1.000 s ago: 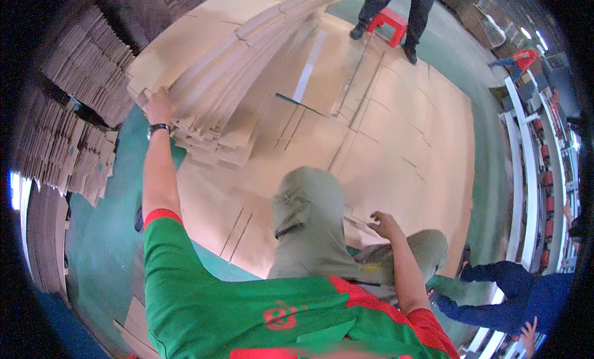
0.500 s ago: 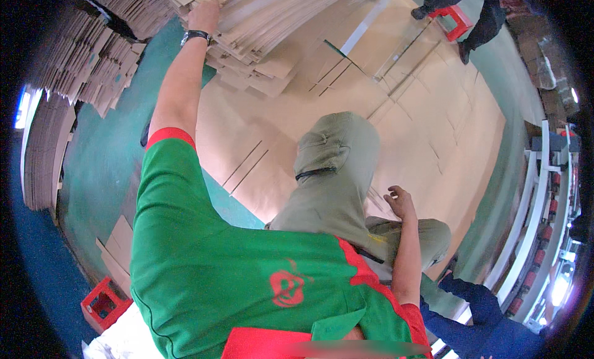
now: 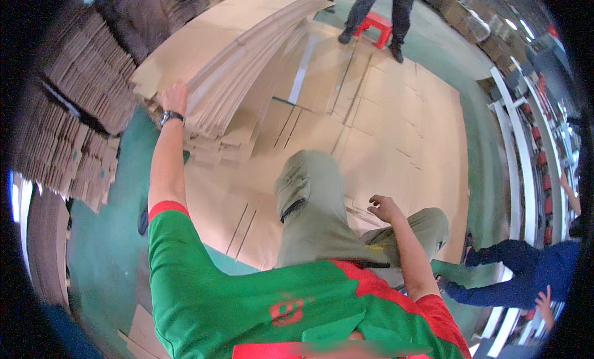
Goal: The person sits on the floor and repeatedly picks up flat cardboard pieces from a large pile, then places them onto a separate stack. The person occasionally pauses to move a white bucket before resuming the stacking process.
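Observation:
My left hand (image 3: 174, 97), with a dark watch on its wrist, grips the near-left edge of a thick pile of brown cardboard sheets (image 3: 213, 96). These sheets bend upward and fan out along their near side. Beneath them, more flat cardboard (image 3: 408, 124) with cut slots and crease lines spreads across the floor. My right hand (image 3: 385, 208) hovers between my knees above that flat cardboard; its fingers are loosely bent and apart, holding nothing.
Tall cardboard stacks (image 3: 77, 111) line the left side. At the far end a person's legs (image 3: 405, 16) stand by a red stool (image 3: 376, 28). On the right runs a white-framed roller conveyor (image 3: 510, 149), with a person in dark blue (image 3: 526, 269) near it.
My view has tilted up, bringing more of the far person and stool into sight. My left hand stays on the cardboard pile, whose bent sheets show more of their top face.

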`<state>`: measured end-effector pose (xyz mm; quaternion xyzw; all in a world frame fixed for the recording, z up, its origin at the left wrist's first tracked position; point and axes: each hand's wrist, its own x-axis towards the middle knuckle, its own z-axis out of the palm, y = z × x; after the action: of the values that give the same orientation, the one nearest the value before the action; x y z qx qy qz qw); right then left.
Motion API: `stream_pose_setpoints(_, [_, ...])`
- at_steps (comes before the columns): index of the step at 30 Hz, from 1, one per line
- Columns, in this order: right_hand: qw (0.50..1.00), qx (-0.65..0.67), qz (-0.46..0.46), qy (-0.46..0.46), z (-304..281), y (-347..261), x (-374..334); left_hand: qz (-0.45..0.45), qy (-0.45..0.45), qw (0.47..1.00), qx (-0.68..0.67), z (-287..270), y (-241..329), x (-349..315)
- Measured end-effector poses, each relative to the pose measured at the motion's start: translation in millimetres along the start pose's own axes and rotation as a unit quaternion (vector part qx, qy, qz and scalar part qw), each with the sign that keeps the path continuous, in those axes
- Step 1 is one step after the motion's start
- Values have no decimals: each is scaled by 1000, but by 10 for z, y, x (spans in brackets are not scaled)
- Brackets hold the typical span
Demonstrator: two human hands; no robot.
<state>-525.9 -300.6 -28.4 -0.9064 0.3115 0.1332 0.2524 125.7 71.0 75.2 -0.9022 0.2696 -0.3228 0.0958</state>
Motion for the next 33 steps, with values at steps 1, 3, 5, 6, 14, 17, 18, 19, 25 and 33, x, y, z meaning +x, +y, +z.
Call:
stream_pose_setpoints(1, [1000,6,0,0,17,4,-13,0,-13,1000,-1,-36,23,25])
stream_pose_setpoints(3, [1000,15,-5,-9,59,43,-28,13,-7,1000,2,-134,66,62])
stream_pose_setpoints(5, [999,34,-8,-11,88,101,-28,24,17,1000,-7,-285,111,64])
stream_pose_setpoints(6, [999,37,-13,-2,90,121,-13,21,1,1000,-11,-385,139,70])
stream_pose_setpoints(14, [928,329,-128,119,-409,-641,437,129,43,988,-72,-1838,1496,77])
stream_pose_setpoints(17, [758,635,-147,34,-712,-1225,472,185,121,962,-161,-2508,2415,-106])
stream_pose_setpoints(18, [710,685,-161,5,-776,-1383,441,210,109,958,-163,-2711,2710,-201])
stream_pose_setpoints(19, [650,731,-209,-19,-839,-1498,402,234,102,953,-165,-2903,2993,-265])
stream_pose_setpoints(25, [429,877,-215,-23,-1028,-1494,272,229,-25,908,-351,-3603,3883,-813])
stream_pose_setpoints(33, [591,796,-96,93,-1121,-1416,667,-89,25,875,-476,-2872,2379,-641])
